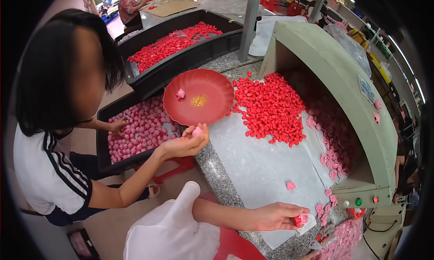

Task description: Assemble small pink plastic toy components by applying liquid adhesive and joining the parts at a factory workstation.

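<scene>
My left hand (282,216) reaches across the worktop, its thumb and fingers pinching a small red piece with a pink petal-shaped piece (304,218) on it. Beneath them is a corner of white sheet. Of my right hand (310,256) only a sliver shows at the lower edge, its fingers hidden, beside a heap of pink pieces (343,237). A loose pink flower-shaped piece (290,186) lies on the white sheet (244,156). Farther back, many red bead-like pieces (271,106) are heaped in front of a pale green hooded machine (330,47).
A co-worker on the left holds a pink ball (197,131) and reaches into a black tray (103,147) of pink balls. A red scalloped dish (181,111) holds one pink piece. Behind stands a black tray (181,61) of red pieces, near a metal post (250,27).
</scene>
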`<control>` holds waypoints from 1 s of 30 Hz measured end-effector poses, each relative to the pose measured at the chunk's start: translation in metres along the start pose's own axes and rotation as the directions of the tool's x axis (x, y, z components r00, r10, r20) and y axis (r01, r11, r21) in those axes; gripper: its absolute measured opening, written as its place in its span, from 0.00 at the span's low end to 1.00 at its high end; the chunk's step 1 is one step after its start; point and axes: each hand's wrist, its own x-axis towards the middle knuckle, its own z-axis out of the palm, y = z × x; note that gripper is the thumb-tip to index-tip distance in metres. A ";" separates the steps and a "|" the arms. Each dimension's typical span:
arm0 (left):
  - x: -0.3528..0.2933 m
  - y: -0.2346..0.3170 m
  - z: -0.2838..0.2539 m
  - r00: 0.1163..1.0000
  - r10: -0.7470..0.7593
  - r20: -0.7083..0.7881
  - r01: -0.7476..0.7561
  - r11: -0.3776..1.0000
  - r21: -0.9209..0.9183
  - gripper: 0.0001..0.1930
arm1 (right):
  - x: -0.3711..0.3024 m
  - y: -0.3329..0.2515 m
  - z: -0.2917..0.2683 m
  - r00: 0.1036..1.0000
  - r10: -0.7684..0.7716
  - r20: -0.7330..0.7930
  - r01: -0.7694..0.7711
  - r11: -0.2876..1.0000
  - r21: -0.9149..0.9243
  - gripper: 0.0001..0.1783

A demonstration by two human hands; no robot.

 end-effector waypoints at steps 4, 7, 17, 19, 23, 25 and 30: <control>0.000 0.000 0.003 0.998 -0.015 0.057 0.017 0.999 -0.031 0.21 | 0.001 -0.042 -0.005 0.993 -0.098 0.059 0.103 0.991 -0.084 0.20; -0.011 0.001 -0.001 0.998 0.021 0.057 -0.017 0.997 -0.069 0.20 | 0.014 -0.014 0.046 0.971 -0.108 0.212 0.049 0.963 0.266 0.17; -0.019 0.022 -0.011 0.998 0.039 0.057 -0.031 0.992 -0.124 0.20 | 0.033 -0.032 0.097 0.906 -0.292 0.307 0.333 0.939 -0.090 0.19; -0.019 0.024 -0.012 0.997 0.039 0.069 -0.029 0.990 -0.137 0.20 | 0.039 -0.024 0.102 0.920 -0.245 0.305 0.277 0.958 -0.068 0.19; -0.017 0.024 -0.018 0.993 0.049 0.105 -0.032 0.987 -0.159 0.20 | 0.046 -0.024 0.104 0.905 -0.292 0.310 0.348 0.927 -0.141 0.17; -0.016 0.027 -0.020 0.994 0.048 0.102 -0.032 0.987 -0.157 0.20 | 0.043 -0.051 0.098 0.927 -0.251 0.277 0.282 0.956 -0.078 0.16; -0.017 0.032 -0.021 0.993 0.055 0.103 -0.038 0.985 -0.169 0.21 | 0.062 -0.017 0.106 0.913 -0.193 0.359 0.282 0.936 -0.212 0.15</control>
